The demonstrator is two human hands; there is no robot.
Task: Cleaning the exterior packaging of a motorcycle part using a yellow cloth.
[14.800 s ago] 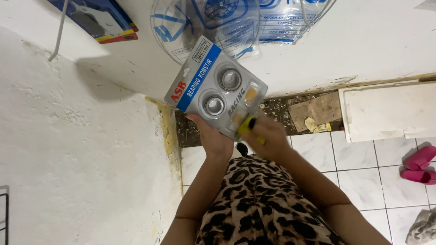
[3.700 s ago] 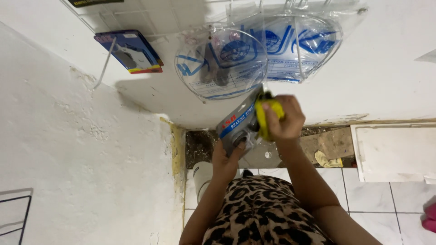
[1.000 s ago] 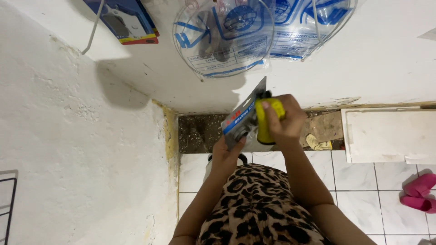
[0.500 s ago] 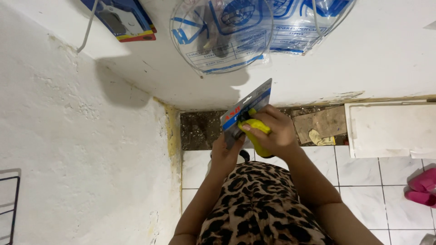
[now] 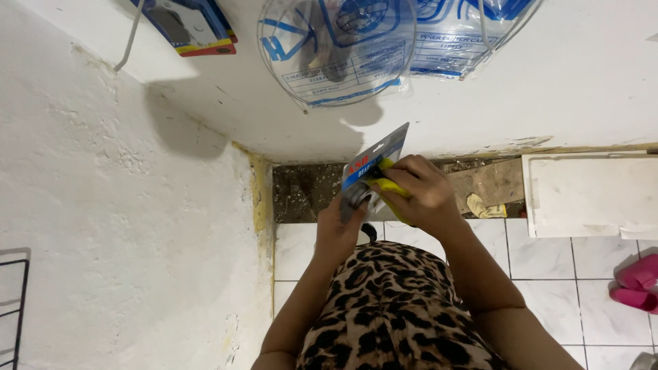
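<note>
Since a moment ago the right hand [image 5: 421,195] has lowered, fingers wrapped around the yellow tool [image 5: 389,186] at the blister pack [image 5: 371,170], which the left hand [image 5: 339,229] pinches from six o'clock.

blister pack of bearings [image 5: 373,164] with blue and grey card, standing nearly edge-on and tilting right, getting pinched from below, yellow-handled tool [image 5: 389,186] pressing against its right face, mostly hiding under fingers

Clear plastic bags [image 5: 336,48] hang on white wall [image 5: 582,75]; pink slippers [image 5: 637,281] on tiled floor [image 5: 541,267]; white board [image 5: 589,195].
</note>
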